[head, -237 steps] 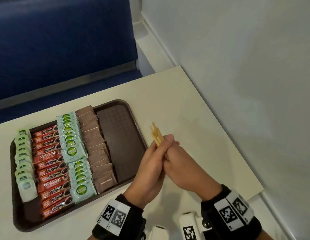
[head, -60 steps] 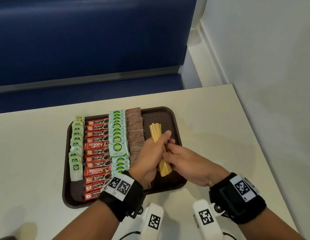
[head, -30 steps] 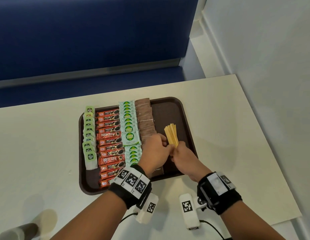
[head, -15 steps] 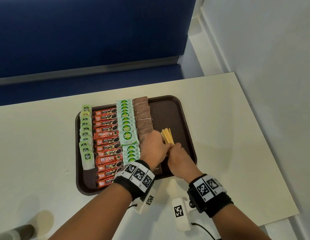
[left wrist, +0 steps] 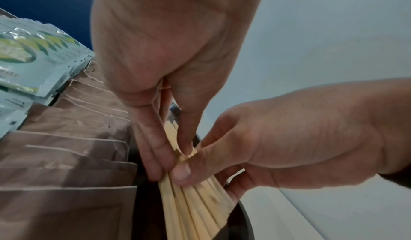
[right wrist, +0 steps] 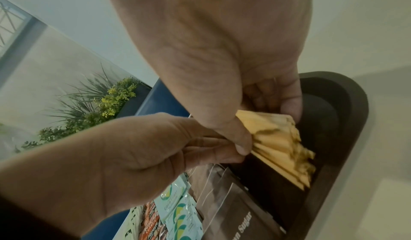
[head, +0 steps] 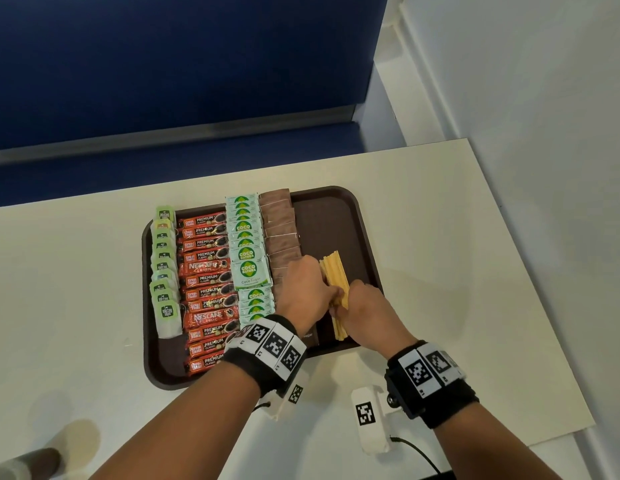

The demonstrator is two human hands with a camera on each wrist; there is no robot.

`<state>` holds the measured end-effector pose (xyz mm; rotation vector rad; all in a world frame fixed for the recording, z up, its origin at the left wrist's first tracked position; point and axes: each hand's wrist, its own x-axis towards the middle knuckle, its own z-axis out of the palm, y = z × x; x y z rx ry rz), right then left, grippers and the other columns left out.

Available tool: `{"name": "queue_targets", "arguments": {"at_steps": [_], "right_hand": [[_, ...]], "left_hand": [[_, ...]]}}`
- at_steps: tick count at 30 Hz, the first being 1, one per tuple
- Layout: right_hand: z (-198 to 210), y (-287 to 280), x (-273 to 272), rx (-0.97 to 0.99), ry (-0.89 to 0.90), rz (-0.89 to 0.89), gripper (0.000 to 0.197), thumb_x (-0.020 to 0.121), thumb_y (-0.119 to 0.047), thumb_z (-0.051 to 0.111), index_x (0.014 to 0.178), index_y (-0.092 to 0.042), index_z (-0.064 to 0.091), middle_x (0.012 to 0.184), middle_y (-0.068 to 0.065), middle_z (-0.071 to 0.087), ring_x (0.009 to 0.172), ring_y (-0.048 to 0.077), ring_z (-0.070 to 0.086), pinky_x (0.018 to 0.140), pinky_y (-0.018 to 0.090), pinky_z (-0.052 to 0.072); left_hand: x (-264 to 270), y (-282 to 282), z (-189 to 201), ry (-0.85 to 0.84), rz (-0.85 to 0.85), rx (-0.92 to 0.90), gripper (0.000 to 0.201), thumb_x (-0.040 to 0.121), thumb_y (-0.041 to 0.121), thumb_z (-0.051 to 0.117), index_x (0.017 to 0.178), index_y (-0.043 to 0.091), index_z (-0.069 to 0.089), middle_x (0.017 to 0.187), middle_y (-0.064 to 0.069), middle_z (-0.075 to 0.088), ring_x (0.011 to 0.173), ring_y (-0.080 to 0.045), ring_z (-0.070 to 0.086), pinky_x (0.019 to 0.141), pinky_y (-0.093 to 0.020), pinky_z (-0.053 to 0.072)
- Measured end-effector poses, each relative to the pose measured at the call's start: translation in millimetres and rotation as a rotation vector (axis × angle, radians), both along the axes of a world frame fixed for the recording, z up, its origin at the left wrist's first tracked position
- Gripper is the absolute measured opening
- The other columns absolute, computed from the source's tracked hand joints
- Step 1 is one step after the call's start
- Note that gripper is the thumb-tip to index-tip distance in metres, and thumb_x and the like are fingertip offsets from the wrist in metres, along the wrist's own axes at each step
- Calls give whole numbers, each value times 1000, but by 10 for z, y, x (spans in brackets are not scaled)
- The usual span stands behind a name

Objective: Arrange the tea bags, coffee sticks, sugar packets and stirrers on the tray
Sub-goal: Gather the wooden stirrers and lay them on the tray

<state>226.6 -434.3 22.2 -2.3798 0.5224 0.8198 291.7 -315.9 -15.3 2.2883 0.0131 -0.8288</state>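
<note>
Black wristbands (head: 267,358) with square-code tags

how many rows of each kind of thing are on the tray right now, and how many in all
tea bags: 1 row
coffee sticks: 1 row
green coco sugar packets: 1 row
brown sugar packets: 1 row
stirrers: 1 bundle
total: 5

Brown tray (head: 365,237) on pale table (head: 457,271), rows of packets, left hand (head: 307,292) and right hand (head: 365,308) gripping wooden stirrers (head: 333,271)
</note>
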Motion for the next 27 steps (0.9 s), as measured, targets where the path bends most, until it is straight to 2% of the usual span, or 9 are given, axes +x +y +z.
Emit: {"name": "queue_targets", "arguments": {"at_steps": [4,7,11,14,17,19,21,24,27], "right_hand": [[29,-117,20,-6,12,3,18,105,-35,65,102,-19,58,86,-3,60,74,10,59,59,21,39],[56,-203,40,4,13,-23,13,104,-29,67,96,-20,62,82,-4,62,71,8,61,59,20,41],[55,-274,44,-3,-9,-1,6,102,-20,69,99,-17,73,94,1,71,83,12,69,73,23,56],[34,-299,20,-27,-25,12,8,102,-15,68,96,-15,74,94,3,72,84,16,70,78,28,60],[35,-320,7,-78,-40,39,10,102,-15,68,93,-15,69,89,1,68,78,14,68,68,23,55],[47,-342,17,-121,-55,49,12,103,-17,67,91,-16,67,85,-1,65,73,12,62,58,17,43],[84,-366,51,-131,-80,33,10,105,-17,64,99,-16,72,91,2,68,74,13,62,58,17,41],[127,-378,148,-133,-143,5,19,107,-16,60,119,-13,73,106,5,73,81,14,63,69,20,48],[137,-378,254,-135,-195,-21,26,108,-17,59,132,-15,70,115,5,73,87,15,63,76,24,48]], "left_hand": [[1,-22,5,9,10,31,25,82,27,95,85,11,76,80,-6,76,71,-20,79,68,-44,69],[-10,-30,3,-8,-7,61,22,83,25,94,88,13,76,84,-4,76,73,-19,78,68,-42,69],[-39,-35,3,-10,-10,75,23,83,23,94,95,15,75,88,-2,76,75,-19,78,69,-41,69],[-56,-45,25,-19,-36,99,23,84,21,92,97,15,75,89,-3,75,75,-20,78,70,-41,68],[-47,-69,89,-16,-60,124,17,87,17,88,96,12,74,89,-6,75,76,-22,77,71,-42,68],[-26,-89,144,-23,-77,145,14,91,15,83,98,10,73,92,-8,74,78,-24,77,73,-43,68],[3,-102,216,-36,-92,160,14,94,16,80,102,11,69,96,-9,72,81,-26,76,76,-44,68],[55,-111,311,-40,-117,181,12,98,12,75,105,10,65,99,-11,69,86,-31,76,79,-48,67],[81,-107,369,-44,-134,205,9,99,8,71,105,9,65,102,-12,68,89,-34,75,81,-49,66]]}}
